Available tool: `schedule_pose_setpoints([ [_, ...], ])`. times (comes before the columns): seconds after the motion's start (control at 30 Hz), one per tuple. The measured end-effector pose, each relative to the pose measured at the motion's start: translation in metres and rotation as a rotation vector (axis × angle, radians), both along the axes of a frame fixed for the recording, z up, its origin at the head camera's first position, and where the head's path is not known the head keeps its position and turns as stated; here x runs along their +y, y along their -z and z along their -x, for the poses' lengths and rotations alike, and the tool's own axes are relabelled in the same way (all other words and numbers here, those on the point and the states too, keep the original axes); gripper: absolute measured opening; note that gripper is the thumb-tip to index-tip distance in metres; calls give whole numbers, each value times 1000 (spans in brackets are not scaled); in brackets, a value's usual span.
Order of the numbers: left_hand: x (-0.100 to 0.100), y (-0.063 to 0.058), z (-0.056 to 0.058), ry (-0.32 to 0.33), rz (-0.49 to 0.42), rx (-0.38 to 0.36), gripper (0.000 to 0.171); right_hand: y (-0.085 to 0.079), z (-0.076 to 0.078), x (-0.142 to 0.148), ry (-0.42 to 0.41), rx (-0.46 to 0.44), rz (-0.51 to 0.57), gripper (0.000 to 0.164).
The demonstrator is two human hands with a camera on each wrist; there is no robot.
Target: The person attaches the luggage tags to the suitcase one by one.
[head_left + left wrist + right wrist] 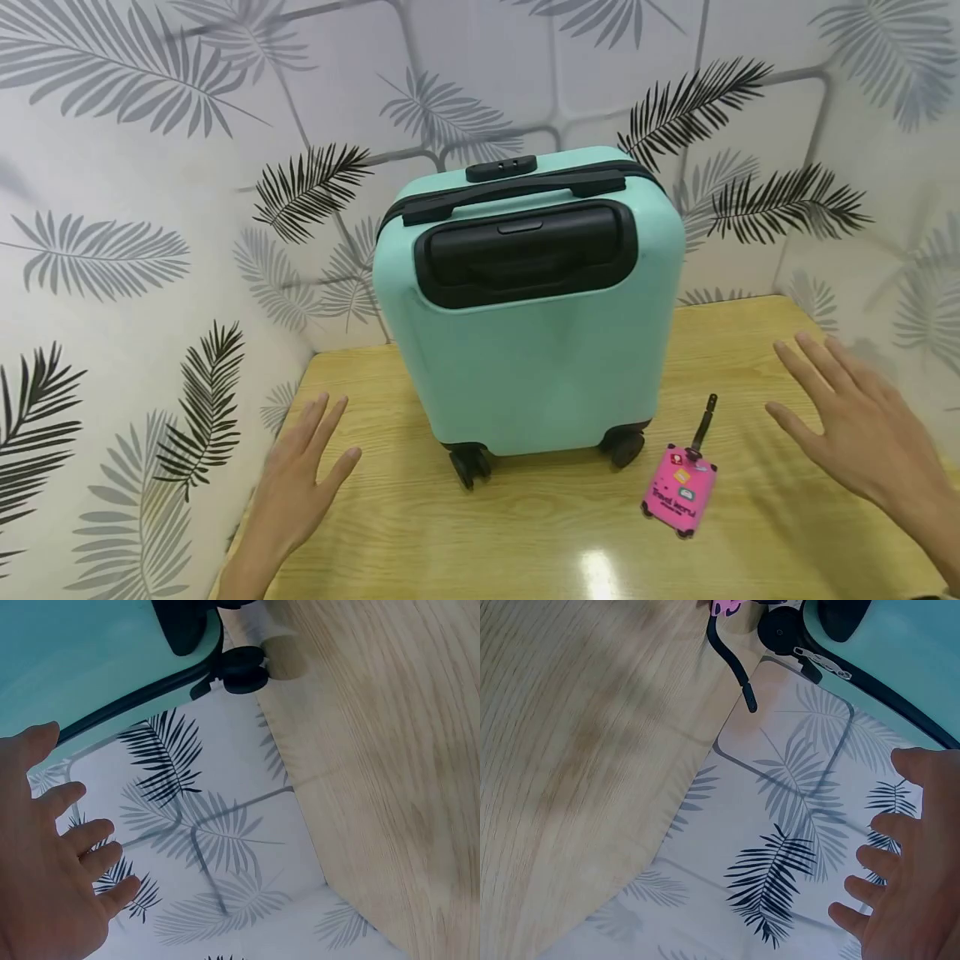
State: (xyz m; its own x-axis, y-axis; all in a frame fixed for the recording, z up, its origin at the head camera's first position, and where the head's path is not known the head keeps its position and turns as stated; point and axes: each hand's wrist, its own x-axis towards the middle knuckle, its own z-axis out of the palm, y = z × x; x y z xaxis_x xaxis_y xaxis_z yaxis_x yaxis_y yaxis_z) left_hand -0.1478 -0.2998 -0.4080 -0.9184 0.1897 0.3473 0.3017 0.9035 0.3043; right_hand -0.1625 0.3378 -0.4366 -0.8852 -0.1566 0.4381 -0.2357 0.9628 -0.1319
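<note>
A mint-green suitcase (547, 375) stands upright on its black wheels, its black top handle (517, 193) and recessed pull handle facing up. To its right lies a pink luggage tag (680, 490) with a black strap (703, 425). My left hand (296, 483) hovers left of the suitcase, fingers extended and thumb apart, touching nothing. On the other side my right hand (862, 417) is held out beyond the tag, fingers straight, also holding nothing. In the right wrist view only the strap and an edge of the tag (726, 607) show.
The suitcase and tag are on a light wooden table (495, 533). Behind and beside it are white walls (135, 250) with a grey and black leaf pattern. A combination lock (501, 168) sits on the suitcase's top.
</note>
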Motion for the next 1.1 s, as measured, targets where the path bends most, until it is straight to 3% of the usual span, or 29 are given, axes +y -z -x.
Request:
schedule_pose_setpoints([
  [0.37,8,-4,-2,43,-186,-91,66,-6,-4,-7,-55,-37,215,71],
  [0.67,14,-8,-4,58,-225,-113,66,-12,-6,-11,-110,-185,433,69],
  [0.83,13,-7,-3,81,-255,-129,66,-12,-6,-11,-104,-253,490,68],
  [1.1,10,-6,-3,102,-350,-225,62,-14,-6,-15,-77,-382,561,69],
])
